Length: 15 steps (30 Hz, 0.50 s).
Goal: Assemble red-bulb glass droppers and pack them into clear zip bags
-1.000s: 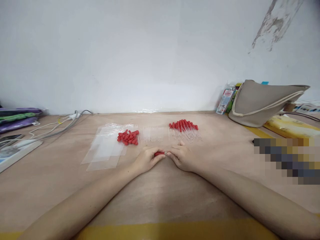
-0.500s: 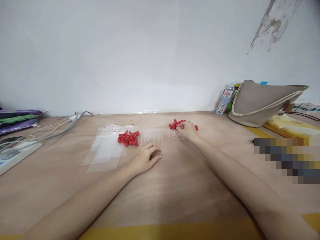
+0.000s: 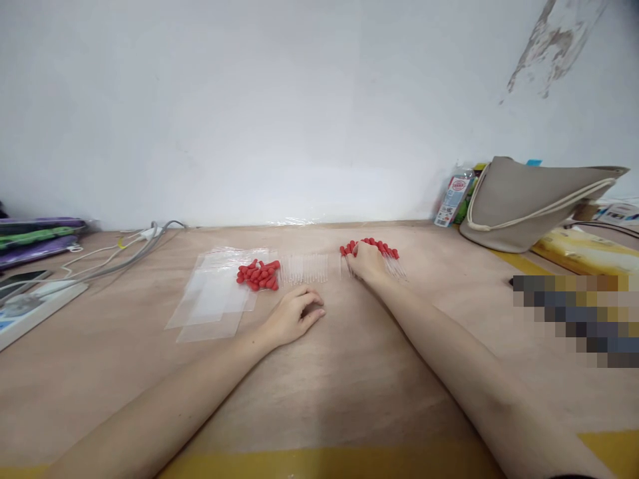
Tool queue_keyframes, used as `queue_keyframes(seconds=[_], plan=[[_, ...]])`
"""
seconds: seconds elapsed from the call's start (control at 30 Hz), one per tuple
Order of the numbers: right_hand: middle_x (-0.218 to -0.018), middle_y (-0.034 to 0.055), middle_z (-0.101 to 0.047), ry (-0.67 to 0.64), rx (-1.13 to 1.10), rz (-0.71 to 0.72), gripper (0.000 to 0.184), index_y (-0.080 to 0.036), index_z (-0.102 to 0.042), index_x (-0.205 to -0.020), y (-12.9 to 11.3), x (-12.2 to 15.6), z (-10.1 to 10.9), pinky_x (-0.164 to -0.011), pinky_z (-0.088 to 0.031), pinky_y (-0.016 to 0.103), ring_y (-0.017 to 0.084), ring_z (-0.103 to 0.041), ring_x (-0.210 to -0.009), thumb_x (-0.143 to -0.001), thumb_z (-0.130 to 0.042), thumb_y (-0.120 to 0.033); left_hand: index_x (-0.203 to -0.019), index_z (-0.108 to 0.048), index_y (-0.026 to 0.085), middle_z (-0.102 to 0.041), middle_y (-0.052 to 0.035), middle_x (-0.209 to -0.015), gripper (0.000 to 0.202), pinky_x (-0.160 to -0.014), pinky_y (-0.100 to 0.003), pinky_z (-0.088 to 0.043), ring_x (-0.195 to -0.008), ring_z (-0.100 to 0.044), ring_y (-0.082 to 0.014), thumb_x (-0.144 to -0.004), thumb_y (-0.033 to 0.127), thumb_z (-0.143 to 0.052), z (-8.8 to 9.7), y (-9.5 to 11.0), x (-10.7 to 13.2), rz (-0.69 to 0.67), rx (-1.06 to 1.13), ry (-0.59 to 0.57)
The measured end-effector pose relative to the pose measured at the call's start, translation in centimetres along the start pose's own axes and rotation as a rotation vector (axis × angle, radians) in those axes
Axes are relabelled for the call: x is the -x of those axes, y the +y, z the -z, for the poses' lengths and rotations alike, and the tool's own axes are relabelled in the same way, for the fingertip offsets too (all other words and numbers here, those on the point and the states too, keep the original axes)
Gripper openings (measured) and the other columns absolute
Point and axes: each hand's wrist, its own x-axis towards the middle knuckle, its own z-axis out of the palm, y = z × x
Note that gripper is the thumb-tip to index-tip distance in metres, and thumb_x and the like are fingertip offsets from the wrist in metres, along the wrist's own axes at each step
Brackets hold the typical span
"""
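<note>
Left hand rests slack and unfilled on the table; right hand is nearer its far edge, whether gripping anything I cannot tell. Overlapping clear plastic bags lie left of both, toward that edge. Red-bulbed droppers show around the right hand; loose red bulbs heap at the bags' right, beside thin clear tubes.

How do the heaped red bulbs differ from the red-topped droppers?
The red-topped droppers have thin clear tubes; the heaped red bulbs show none. The droppers lie side by side, roughly in a row; the heaped bulbs lie jumbled. The right hand is at the droppers, while no hand touches the heaped bulbs. Both look a similar red.
</note>
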Motion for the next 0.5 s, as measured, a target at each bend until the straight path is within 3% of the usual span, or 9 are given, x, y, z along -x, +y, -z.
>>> queue_keyframes(seconds=[0.2,0.5], plan=[[-0.089,0.0107,-0.064,-0.130,0.118,0.029,0.027,-0.018,-0.063,-0.086,-1.8,1.0,0.3,-0.066,-0.043,0.032,0.025,-0.059,-0.085,-0.077,-0.046,-0.036,-0.088,-0.058,0.019,-0.057,-0.0044,-0.090,0.012,-0.072,-0.029,-0.044,-0.080,-0.054,-0.0156,-0.081,0.024,-0.051,0.0,0.0,0.0,-0.001,0.003,-0.004],[-0.096,0.0173,-0.062,-0.214,0.156,0.007,0.024,-0.011,-0.062,-0.092,-3.3,1.3,-0.2,-0.068,-0.043,0.034,0.026,-0.060,-0.087,-0.074,-0.050,-0.020,-0.087,-0.058,0.018,-0.057,-0.0047,-0.090,0.012,-0.073,-0.030,-0.044,-0.081,-0.053,-0.0159,-0.082,0.024,-0.049,0.1,0.1,0.0,-0.009,-0.007,-0.003]])
